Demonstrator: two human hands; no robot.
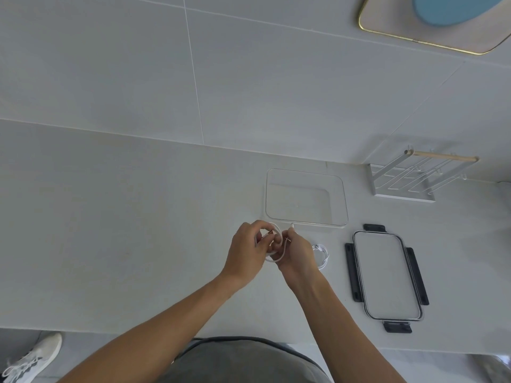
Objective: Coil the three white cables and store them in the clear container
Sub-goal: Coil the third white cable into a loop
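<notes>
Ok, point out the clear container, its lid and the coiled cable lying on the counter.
clear container (345, 200): head view, on its right rim.
lid (387, 275): head view, middle of the clear panel.
coiled cable (324, 258): head view, right side of the loop.

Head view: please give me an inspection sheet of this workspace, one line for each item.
Surface: pale counter.
Job's things: clear container open, nothing seen inside; its lid lies beside it.
Clutter: white rack at the wall.
Hands: left hand and right hand both hold one white cable, partly coiled.
Cables: a coiled cable lies beside the right hand; third not seen.
Surroundings: tiled wall, shoe on the floor.
</notes>
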